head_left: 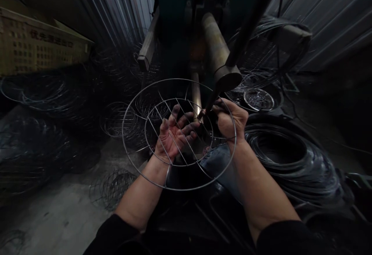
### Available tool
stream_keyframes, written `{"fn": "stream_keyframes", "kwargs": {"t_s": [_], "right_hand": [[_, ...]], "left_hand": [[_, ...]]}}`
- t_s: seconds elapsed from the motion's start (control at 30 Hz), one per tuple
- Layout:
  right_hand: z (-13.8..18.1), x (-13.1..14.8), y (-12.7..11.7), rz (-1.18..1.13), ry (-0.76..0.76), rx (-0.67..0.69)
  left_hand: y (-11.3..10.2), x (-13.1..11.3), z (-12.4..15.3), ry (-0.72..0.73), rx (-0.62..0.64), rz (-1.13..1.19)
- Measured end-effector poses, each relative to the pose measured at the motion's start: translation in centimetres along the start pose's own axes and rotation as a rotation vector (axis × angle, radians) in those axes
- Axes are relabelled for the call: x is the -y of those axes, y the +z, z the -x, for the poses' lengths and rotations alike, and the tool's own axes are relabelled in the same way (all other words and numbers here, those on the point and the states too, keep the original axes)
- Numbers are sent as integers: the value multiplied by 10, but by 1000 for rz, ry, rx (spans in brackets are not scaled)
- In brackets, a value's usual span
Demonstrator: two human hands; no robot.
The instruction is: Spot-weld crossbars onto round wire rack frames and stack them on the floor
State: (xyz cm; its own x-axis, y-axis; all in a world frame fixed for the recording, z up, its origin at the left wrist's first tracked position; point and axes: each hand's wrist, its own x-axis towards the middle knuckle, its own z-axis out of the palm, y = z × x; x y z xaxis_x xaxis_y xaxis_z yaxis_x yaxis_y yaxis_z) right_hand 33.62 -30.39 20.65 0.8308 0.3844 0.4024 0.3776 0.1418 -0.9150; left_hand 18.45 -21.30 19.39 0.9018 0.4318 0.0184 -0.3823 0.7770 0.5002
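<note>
A round wire rack (186, 165), with a large outer ring, a smaller inner ring and straight cross wires, lies in front of me between the welding machine's electrodes. My left hand (176, 136) is palm up beneath the cross wires, its fingers spread and darkened at the tips. Near the rack's right side, my right hand (231, 119) is closed, with its fingers curled at the wire; the exact grip is partly hidden. A bright glow shows at the tip of the lower electrode rod (197, 92), close to the left fingertips. Above it stands a thick metal cylinder (217, 49).
A coil of wire (290, 158) sits at the right, beside a round container of small wire pieces (258, 100). Several wire racks (119, 119) are piled at the left. A yellow crate (40, 45) stands behind them. A slanted dark bar (252, 18) crosses overhead.
</note>
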Motion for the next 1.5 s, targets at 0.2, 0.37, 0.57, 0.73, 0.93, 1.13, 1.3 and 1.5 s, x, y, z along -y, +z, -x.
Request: {"fn": "stream_keyframes", "kwargs": {"t_s": [0.2, 0.37, 0.57, 0.73, 0.93, 1.13, 1.3, 1.5], "right_hand": [[-3, -3, 3, 15, -17, -43], [15, 8, -24, -172, 262, 102], [65, 22, -54, -363, 453, 65], [65, 17, -33, -304, 270, -227], [45, 0, -13, -237, 232, -207], [35, 5, -6, 20, 87, -199], [25, 5, 0, 104, -6, -186], [14, 0, 7, 112, 5, -176]], "left_hand": [[1, 2, 1, 3, -16, -37], [3, 3, 3, 19, -42, -41], [-3, 1, 0, -51, 23, -65], [1, 3, 3, 0, 55, -103], [1, 6, 6, 105, 43, -117], [-5, 6, 0, 145, 26, -145], [-10, 6, -6, 183, 4, -139], [-11, 6, -11, 223, -6, -93]]}}
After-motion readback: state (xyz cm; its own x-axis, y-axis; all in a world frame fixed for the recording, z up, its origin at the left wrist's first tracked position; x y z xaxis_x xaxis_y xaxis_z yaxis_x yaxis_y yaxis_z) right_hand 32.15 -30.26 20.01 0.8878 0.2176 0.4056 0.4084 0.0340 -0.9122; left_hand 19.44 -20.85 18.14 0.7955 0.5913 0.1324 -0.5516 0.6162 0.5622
